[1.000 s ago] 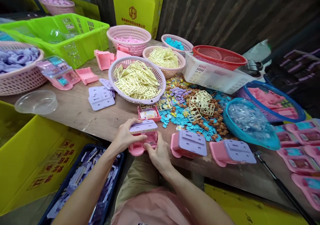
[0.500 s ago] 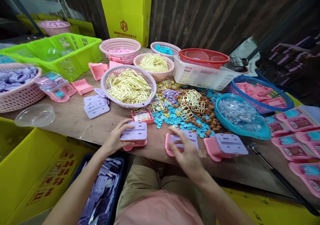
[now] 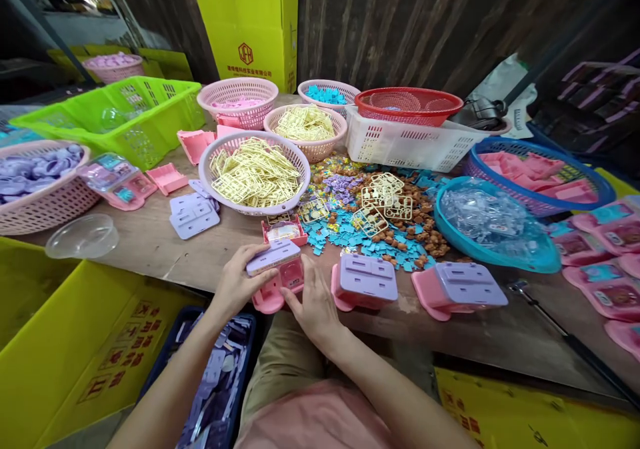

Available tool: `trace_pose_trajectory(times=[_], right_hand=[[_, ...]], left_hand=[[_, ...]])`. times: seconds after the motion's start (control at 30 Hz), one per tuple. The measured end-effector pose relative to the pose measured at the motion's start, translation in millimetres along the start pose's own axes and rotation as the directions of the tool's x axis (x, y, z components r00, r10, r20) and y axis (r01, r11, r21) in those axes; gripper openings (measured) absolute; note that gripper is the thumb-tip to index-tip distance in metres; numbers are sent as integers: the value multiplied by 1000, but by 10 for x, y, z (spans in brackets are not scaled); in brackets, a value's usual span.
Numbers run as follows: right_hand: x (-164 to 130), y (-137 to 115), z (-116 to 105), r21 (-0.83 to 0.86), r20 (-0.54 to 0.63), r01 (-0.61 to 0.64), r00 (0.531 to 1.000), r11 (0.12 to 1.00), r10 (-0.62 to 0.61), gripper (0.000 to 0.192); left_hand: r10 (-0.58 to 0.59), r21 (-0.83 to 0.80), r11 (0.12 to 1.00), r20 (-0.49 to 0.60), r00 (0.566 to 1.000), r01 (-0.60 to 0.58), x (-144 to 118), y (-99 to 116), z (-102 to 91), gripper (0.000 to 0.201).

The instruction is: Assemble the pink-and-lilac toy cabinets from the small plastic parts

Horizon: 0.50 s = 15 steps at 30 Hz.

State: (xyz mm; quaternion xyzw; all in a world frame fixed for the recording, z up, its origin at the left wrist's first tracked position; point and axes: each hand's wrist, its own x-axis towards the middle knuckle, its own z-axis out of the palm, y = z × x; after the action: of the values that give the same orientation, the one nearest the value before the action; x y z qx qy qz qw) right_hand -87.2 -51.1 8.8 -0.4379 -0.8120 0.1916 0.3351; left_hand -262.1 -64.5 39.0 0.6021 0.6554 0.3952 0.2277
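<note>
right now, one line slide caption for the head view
Both hands, left hand and right hand, hold a pink toy with lilac lid at the wooden table edge.

Your left hand (image 3: 239,284) and right hand (image 3: 311,300) meet at six o'clock on the wooden surface (image 3: 165,252), both closed around a pink toy case (image 3: 279,286) whose purple lid (image 3: 273,257) sits tilted on top. At three o'clock from it lie two more lidded cases (image 3: 364,281), side by side. Just at twelve o'clock of your hands sits a small pink tray (image 3: 284,230), and beyond it a pink basket of cream frames (image 3: 253,172). Loose blue and brown pieces (image 3: 380,232) spread toward one o'clock. A clear bowl (image 3: 83,236) rests at nine o'clock.
</note>
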Motion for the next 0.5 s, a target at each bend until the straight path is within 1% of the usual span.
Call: trace_pose_trajectory(times=[0.07, 0.17, 0.4, 0.5], right_hand=[[86, -11, 98, -15, 5, -15, 1000, 1000, 15, 57], [139, -4, 130, -69, -13, 7, 1000, 998, -7, 54], [167, 12, 157, -175, -47, 72, 996, 982, -82, 54], [198, 27, 166, -211, -28, 91, 995, 973, -99, 54]], left_hand=[[-48, 1, 999, -23, 999, 48, -27, 52, 17, 45], [-80, -3, 997, -34, 996, 80, -44, 88, 23, 46], [-74, 23, 997, -55, 996, 76, -13, 78, 38, 44], [-56, 42, 997, -65, 996, 59, 1, 97, 52, 43]])
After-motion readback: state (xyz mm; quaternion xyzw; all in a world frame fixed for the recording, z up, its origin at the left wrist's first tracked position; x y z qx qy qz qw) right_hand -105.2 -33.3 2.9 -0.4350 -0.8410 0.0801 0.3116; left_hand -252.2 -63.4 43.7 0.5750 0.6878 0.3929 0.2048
